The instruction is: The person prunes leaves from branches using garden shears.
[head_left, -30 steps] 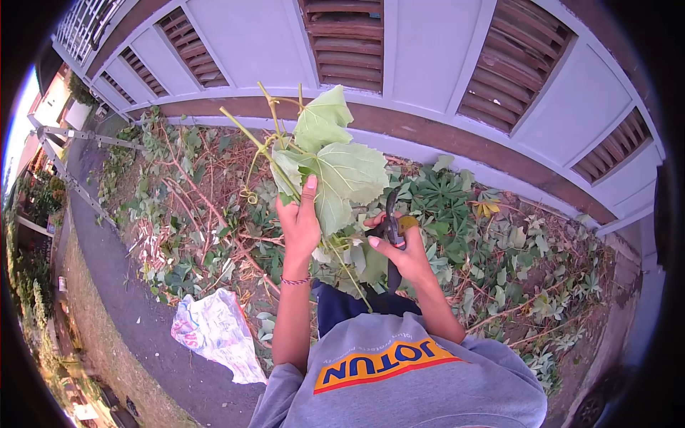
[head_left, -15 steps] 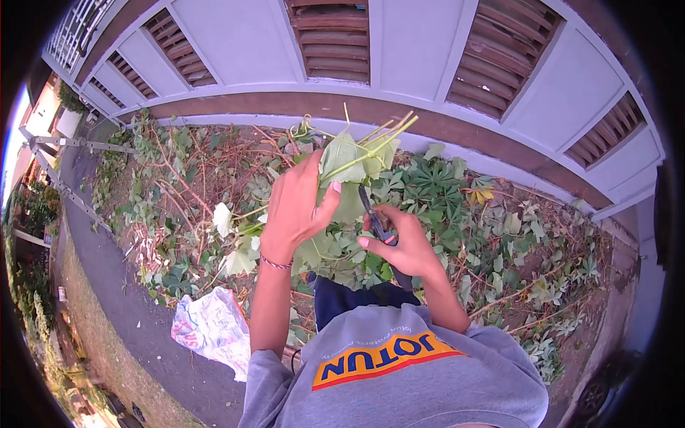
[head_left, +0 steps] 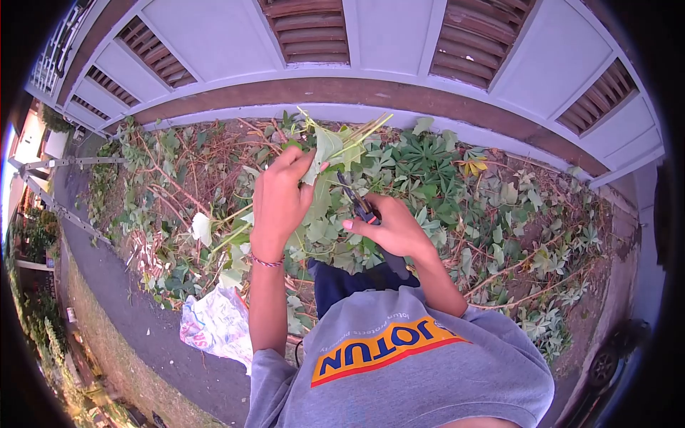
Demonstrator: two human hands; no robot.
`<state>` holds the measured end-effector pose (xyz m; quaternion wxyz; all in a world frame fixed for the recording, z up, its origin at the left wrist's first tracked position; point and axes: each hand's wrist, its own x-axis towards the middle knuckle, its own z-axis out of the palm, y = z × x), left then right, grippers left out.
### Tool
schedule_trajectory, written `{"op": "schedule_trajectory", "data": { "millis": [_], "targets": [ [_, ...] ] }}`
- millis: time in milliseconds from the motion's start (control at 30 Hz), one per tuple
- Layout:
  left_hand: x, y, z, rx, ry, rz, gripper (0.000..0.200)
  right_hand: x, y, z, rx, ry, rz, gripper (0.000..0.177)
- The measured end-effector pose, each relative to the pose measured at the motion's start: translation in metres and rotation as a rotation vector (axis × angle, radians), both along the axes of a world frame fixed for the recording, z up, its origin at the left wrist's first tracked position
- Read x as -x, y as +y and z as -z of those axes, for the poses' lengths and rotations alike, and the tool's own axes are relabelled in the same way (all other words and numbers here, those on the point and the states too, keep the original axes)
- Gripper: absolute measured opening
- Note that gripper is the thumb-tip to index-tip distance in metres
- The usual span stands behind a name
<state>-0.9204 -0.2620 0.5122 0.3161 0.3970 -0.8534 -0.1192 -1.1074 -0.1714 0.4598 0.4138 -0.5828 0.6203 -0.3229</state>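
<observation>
My left hand (head_left: 280, 196) is closed round a bunch of cut leafy vine stems (head_left: 330, 145), held up in front of me. The stem ends point up and to the right, while more leaves and stems trail below and left of the hand. In my right hand (head_left: 397, 227) is a pair of dark pruning shears (head_left: 354, 195), fingers and thumb wrapped round the handles. The blade tips point up and left, just below the bunch and close to the left fingers. Beneath both hands lie green leaves and vines.
Cut vines and leaves (head_left: 499, 214) cover the soil bed up to a pale wall (head_left: 399, 114) with brown louvres. To the left are a white plastic bag (head_left: 214, 321), a paved path (head_left: 135, 307) and a metal frame (head_left: 71, 162). A dark wheel (head_left: 605, 367) shows at lower right.
Both hands appear farther left as the view shifts. The leaves in my left hand have turned and bunched closer, and the shears' tips have moved left beside the left fingers.
</observation>
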Motion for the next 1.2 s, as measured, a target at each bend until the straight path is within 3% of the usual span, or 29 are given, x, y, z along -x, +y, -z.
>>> {"op": "schedule_trajectory", "data": {
  "millis": [33,100,233,667,733,833,1033,1200],
  "targets": [
    [0.001,0.002,0.001,0.001,0.000,0.005,0.017,0.001,-0.002,0.000,0.001,0.000,0.005,0.055],
    [0.004,0.007,0.003,0.023,0.001,0.013,0.038,0.003,-0.008,0.000,-0.061,0.035,0.044,0.057],
    [0.008,0.013,0.014,0.079,-0.066,0.069,0.049,0.008,-0.011,-0.005,-0.118,0.072,0.024,0.056],
    [0.011,0.027,0.031,0.129,-0.175,0.192,0.029,0.003,-0.010,0.032,-0.123,-0.064,0.081,0.045],
    [0.009,0.023,0.034,0.109,-0.207,0.222,0.019,0.000,-0.011,0.040,-0.064,-0.197,0.082,0.039],
    [0.007,0.021,0.038,0.025,-0.260,0.222,0.026,-0.006,-0.012,0.049,-0.069,-0.337,0.144,0.033],
    [0.005,0.007,0.039,0.031,-0.319,0.255,0.023,-0.019,-0.011,0.075,0.027,-0.128,0.239,0.039],
    [0.017,-0.016,0.054,0.015,-0.194,0.274,0.018,-0.017,-0.026,0.086,0.039,-0.162,0.391,0.042]
  ]
}}
